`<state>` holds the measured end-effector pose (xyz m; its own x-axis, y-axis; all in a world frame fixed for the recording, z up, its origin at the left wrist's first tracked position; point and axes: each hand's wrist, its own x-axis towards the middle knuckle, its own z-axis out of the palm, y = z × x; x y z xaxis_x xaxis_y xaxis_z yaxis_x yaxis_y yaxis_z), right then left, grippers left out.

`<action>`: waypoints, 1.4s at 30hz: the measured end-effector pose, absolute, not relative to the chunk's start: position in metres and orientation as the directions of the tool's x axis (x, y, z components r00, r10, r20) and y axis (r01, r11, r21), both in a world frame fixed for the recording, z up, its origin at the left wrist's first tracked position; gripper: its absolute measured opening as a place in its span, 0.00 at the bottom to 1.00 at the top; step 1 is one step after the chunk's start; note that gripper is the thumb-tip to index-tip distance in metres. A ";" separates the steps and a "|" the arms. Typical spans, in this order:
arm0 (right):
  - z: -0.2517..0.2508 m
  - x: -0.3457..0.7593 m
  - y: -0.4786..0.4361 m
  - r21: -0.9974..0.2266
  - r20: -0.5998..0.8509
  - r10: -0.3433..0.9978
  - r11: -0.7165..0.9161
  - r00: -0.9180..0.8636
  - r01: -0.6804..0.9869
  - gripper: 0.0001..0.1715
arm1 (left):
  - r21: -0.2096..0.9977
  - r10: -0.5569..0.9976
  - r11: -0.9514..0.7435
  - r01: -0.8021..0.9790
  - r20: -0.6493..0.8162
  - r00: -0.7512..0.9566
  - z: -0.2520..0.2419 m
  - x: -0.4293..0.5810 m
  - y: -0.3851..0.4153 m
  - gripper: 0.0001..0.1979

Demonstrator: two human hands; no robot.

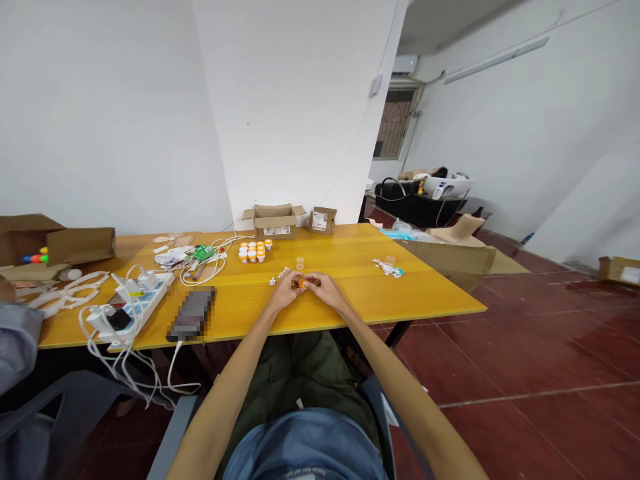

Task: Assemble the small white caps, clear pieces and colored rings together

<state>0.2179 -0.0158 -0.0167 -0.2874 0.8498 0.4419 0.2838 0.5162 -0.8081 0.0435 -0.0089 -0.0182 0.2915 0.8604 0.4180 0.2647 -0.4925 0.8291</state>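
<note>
My left hand (287,292) and my right hand (323,290) meet over the near middle of the table. Between their fingertips is a small round orange cap (302,285), partly covered by the fingers. Just beyond the hands stands a small clear cup (300,263). Small white pieces with dark marks (283,273) lie by my left hand. Farther back on the left, several small jars with orange-and-white tops (253,252) stand in a close group.
Two cardboard boxes, a larger open box (274,223) and a smaller box (323,221), stand against the wall. Small scraps (389,268) lie to the right. A power strip (140,307) with cables and a phone (193,313) occupy the left. Another person's sleeve (20,340) shows far left.
</note>
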 end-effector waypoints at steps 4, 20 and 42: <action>-0.017 0.218 -0.016 -0.795 0.459 0.843 0.531 -0.282 0.294 0.11 | 0.828 0.858 -0.495 0.263 0.419 0.296 -0.019 0.044 -0.008 0.15; -0.022 0.220 -0.012 -0.794 0.466 0.846 0.529 -0.259 0.299 0.12 | 0.826 0.848 -0.507 0.248 0.426 0.315 -0.017 0.043 -0.010 0.15; -0.024 0.222 -0.009 -0.787 0.469 0.865 0.501 -0.178 0.359 0.13 | 0.816 0.845 -0.511 0.269 0.420 0.332 -0.017 0.043 -0.010 0.15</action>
